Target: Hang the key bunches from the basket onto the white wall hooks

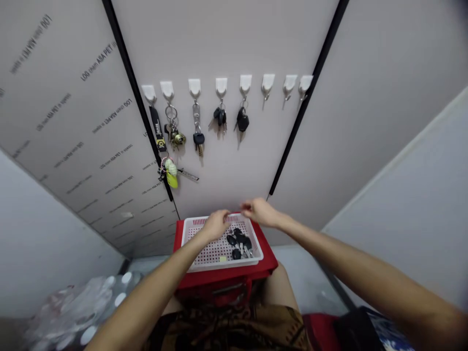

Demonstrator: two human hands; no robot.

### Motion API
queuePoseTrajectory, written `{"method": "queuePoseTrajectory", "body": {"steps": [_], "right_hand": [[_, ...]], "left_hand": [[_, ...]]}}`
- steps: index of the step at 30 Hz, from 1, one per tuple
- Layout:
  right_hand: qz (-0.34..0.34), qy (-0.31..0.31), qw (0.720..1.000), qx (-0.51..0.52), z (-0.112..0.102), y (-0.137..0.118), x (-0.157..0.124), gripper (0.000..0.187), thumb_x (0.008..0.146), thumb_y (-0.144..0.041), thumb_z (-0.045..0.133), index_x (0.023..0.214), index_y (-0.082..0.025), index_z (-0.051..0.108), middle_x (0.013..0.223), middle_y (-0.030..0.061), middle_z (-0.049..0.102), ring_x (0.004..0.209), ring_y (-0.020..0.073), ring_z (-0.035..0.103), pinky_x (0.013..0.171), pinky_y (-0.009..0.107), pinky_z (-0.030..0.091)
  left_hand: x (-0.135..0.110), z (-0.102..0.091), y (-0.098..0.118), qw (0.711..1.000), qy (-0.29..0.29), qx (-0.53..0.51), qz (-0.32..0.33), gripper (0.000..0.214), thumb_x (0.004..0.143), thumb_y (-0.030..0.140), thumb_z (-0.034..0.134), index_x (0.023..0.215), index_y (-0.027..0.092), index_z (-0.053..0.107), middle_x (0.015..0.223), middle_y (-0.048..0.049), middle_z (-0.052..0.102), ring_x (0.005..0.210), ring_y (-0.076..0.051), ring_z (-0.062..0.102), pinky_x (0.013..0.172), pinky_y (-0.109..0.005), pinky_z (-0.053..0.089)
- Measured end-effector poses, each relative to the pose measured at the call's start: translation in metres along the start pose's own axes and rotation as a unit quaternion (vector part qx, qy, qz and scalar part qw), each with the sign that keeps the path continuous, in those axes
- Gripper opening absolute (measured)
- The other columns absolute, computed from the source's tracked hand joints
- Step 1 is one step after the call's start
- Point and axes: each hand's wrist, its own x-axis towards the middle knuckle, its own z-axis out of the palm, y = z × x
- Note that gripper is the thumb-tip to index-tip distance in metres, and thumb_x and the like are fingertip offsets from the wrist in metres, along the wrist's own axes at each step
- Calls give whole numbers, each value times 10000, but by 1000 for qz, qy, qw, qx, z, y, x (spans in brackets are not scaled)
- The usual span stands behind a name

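While both hands work above the far rim of the white perforated plastic basket [223,266], the left grip [215,225] hovers over the basket's interior. The right grip [260,212] reaches across from the right, its fingertips directed at the left grip, with a narrow gap between them. Both grips are partly curled. Whether either has hold of anything cannot be determined: a thin line in the gap may be a held item, but it is too small to identify.

The black-headed car keys [237,242] lie bunched in the right half of the basket, just below the grips and apart from them. A small yellow tag [223,259] lies near the basket's front rim. The basket rests on a red box [268,263], directly ahead of the person's patterned lap [226,331].

Handling note: with keys bunched like this, pinch one key by its head, since the head offers a firmer hold than the narrow blade.

On the wall panel ahead, five of the eight white adhesive hooks [268,83] carry key sets [221,117]; the three rightmost are bare.
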Motion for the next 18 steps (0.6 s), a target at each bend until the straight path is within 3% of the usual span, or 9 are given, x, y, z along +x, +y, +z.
{"method": "queuePoseTrajectory", "body": {"steps": [2, 5, 11, 14, 18], "right_hand": [[-31, -76, 994, -67, 31, 3, -16, 189, 603, -190, 454, 742, -161, 579, 761, 60, 596, 745, 166, 503, 659, 262, 353], [-55, -104, 982, -150, 56, 3, -26, 225, 574, -238, 502, 777, -163, 565, 791, 81, 588, 825, 220, 463, 713, 339, 308], [-52, -135, 979, -144, 61, 2, -23, 213, 586, -263, 496, 774, -179, 552, 754, 65, 586, 784, 199, 473, 700, 332, 296], [-38, -96, 991, -86, 54, 1, -19, 206, 607, -272, 480, 774, -180, 558, 788, 59, 583, 798, 189, 474, 718, 320, 296], [-44, 9, 996, 83, 45, -5, -10, 224, 673, -254, 410, 833, -161, 536, 854, 49, 568, 788, 140, 482, 705, 254, 332]], "left_hand": [[-11, 21, -11, 999, -48, 26, -1, 317, 593, 146, 462, 908, 147, 500, 892, -64, 547, 820, -163, 477, 743, -268, 348], [-17, 38, -15, 997, -58, 52, 22, 293, 567, 123, 468, 854, 147, 521, 881, -72, 542, 847, -183, 457, 755, -285, 329], [-6, 38, -24, 992, -25, -93, -86, 157, 594, 78, 409, 676, 129, 532, 574, 2, 515, 579, -98, 469, 579, -212, 364], [0, 28, -27, 983, -16, -152, -98, 168, 621, 89, 389, 742, 115, 502, 509, 38, 461, 458, -58, 412, 464, -167, 332], [5, 4, -16, 957, -20, -287, -42, 132, 602, 95, 421, 713, 119, 487, 514, 47, 450, 463, -45, 400, 464, -154, 319]]}}
